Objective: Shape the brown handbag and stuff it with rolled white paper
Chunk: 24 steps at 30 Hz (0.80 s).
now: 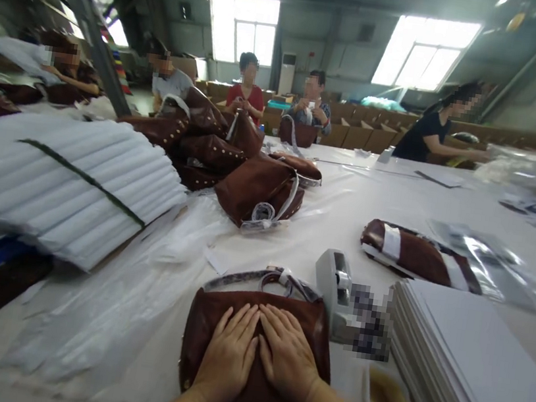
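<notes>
Pressing flat and open, the left hand [228,355] and right hand [287,355] rest on the brown bag [212,316].

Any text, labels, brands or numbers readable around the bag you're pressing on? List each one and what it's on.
None can be read.
Brown bag under the left hand and right hand: no visible lettering.
Tape dispenser: no marking to make out.
Patch beside the dispenser: blurred out, unreadable.
Stack of white sheets: blank on top.
Bundle of white rolls: no print visible.
</notes>
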Tool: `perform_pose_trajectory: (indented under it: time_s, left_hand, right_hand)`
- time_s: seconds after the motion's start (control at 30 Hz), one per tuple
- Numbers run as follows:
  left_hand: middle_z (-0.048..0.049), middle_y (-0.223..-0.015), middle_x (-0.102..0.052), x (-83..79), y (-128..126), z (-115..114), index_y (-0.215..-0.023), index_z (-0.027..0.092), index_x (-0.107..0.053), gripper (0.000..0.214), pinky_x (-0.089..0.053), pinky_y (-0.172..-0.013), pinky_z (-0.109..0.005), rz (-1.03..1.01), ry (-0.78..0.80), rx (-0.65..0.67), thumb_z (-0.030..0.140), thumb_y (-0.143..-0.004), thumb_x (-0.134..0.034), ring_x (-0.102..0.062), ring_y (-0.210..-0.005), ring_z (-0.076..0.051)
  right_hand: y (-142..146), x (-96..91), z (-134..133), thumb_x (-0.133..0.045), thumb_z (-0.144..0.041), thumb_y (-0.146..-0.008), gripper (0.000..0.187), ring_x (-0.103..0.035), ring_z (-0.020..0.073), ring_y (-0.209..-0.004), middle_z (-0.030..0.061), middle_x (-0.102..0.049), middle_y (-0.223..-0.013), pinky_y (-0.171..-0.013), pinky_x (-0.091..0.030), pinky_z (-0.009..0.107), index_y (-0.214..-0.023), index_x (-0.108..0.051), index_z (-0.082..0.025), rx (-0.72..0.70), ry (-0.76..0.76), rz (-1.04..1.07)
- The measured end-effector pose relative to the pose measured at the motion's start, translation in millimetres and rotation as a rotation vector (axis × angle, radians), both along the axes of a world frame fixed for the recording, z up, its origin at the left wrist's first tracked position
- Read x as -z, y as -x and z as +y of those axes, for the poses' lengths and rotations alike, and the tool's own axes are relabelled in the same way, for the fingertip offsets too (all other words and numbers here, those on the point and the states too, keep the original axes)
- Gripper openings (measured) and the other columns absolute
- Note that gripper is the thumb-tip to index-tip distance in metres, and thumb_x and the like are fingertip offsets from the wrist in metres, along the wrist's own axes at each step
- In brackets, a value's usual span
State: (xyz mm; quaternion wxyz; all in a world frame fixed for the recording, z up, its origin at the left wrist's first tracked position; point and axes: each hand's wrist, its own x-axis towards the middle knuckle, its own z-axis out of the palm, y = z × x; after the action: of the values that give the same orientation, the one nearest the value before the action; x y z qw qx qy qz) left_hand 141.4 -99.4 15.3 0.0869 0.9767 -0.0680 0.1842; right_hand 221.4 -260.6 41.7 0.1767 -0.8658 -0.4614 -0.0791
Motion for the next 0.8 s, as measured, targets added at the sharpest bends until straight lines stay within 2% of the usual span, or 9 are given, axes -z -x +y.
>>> perform_pose_trajectory:
  time_s: [0.2, 0.37, 0.43, 0.57, 0.7, 0.8]
  left_hand:
    - [-0.0108, -0.147, -0.053, -11.4, 2, -5, -0.142, 0.014, -0.052, 0.044, -0.040, -0.117, -0.049, 0.083, 0.094, -0.052, 0.027, -0.101, -0.040, -0.048, -0.138, -0.023]
    - [-0.0154, -0.137, -0.061, -32.5, -3, 4, -0.134, 0.010, -0.060, 0.044, -0.050, -0.107, -0.042, 0.289, 0.080, 0.006, 0.030, -0.096, -0.047, -0.060, -0.126, -0.027]
    - [-0.0152, -0.142, -0.058, -38.1, -3, 11, -0.137, 0.011, -0.057, 0.048, -0.045, -0.111, -0.045, 0.308, 0.067, 0.028, 0.036, -0.097, -0.047, -0.055, -0.131, -0.028]
    - [-0.0155, -0.157, -0.037, -38.6, 3, 21, -0.152, 0.011, -0.037, 0.065, -0.026, -0.121, -0.056, 0.373, 0.099, 0.106, 0.051, -0.100, -0.036, -0.031, -0.148, -0.029]
    - [-0.0153, -0.160, -0.032, -37.2, 8, 22, -0.154, 0.012, -0.031, 0.067, -0.019, -0.124, -0.054, 0.398, 0.202, 0.105, 0.052, -0.100, -0.034, -0.025, -0.151, -0.029]
    - [-0.0160, -0.160, -0.031, -36.2, 7, 18, -0.155, 0.010, -0.029, 0.067, -0.017, -0.124, -0.054, 0.384, 0.220, 0.101, 0.051, -0.101, -0.031, -0.023, -0.151, -0.028]
  right_hand:
    - [1, 11.6, 2, -0.045, -0.018, -0.094, 0.046, -0.054, 0.0240, -0.132, 0.0113, -0.057, -0.142, -0.111, -0.044, 0.044, -0.138, -0.059, -0.016, -0.019, 0.034, -0.134]
    - [-3, 19.5, 10, -0.044, -0.016, -0.091, 0.048, -0.055, 0.0300, -0.130, 0.0175, -0.057, -0.140, -0.107, -0.048, 0.046, -0.135, -0.061, -0.007, -0.097, 0.190, -0.156]
    - [-2, 19.1, 10, -0.044, -0.014, -0.089, 0.049, -0.054, 0.0292, -0.131, 0.0160, -0.056, -0.141, -0.109, -0.047, 0.046, -0.134, -0.061, -0.007, -0.103, 0.168, -0.195]
    - [-2, 22.8, 5, -0.043, -0.012, -0.087, 0.049, -0.056, 0.0250, -0.130, 0.0113, -0.058, -0.141, -0.108, -0.047, 0.043, -0.133, -0.062, -0.008, -0.119, 0.069, -0.380]
    - [-9, 35.8, 3, -0.044, -0.014, -0.086, 0.047, -0.061, 0.0245, -0.124, 0.0117, -0.064, -0.134, -0.101, -0.051, 0.041, -0.127, -0.065, -0.008, -0.149, -0.012, -0.506]
    - [-15, 45.0, 4, -0.042, -0.013, -0.085, 0.045, -0.062, 0.0245, -0.122, 0.0134, -0.065, -0.132, -0.100, -0.050, 0.041, -0.122, -0.067, -0.008, -0.156, -0.079, -0.514]
